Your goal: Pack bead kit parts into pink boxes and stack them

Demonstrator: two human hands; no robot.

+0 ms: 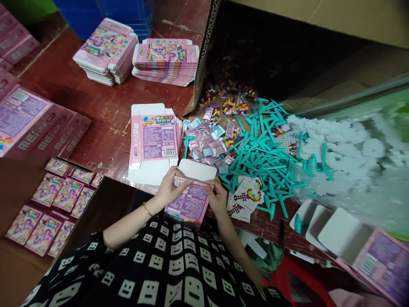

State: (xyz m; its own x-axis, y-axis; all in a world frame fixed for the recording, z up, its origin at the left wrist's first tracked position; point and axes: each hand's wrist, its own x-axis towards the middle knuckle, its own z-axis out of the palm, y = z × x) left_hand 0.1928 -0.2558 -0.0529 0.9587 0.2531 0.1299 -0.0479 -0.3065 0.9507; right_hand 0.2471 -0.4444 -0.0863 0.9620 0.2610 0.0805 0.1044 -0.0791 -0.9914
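A pink and purple cardboard box (188, 204) is held upright close to my body, its white end flap (198, 170) raised away from me. My left hand (171, 187) grips the left upper edge, with the thumb across the printed back. On the right upper edge my right hand (217, 194) is closed, fingers behind the box. Just beyond lie small pink and blue sachets (207, 143). A heap of teal plastic hammer-shaped tools (258, 149) and several pattern cards (247, 196) are to the right of my right hand.
Flattened boxes (153, 145) are stacked ahead on the red table (105, 102), with more stacks (164, 59) behind. A carton (96, 187) at lower left holds finished-looking boxes. White pieces (338, 153) pile up at right, near boxes with raised flaps (338, 230). A large carton (319, 17) stands behind.
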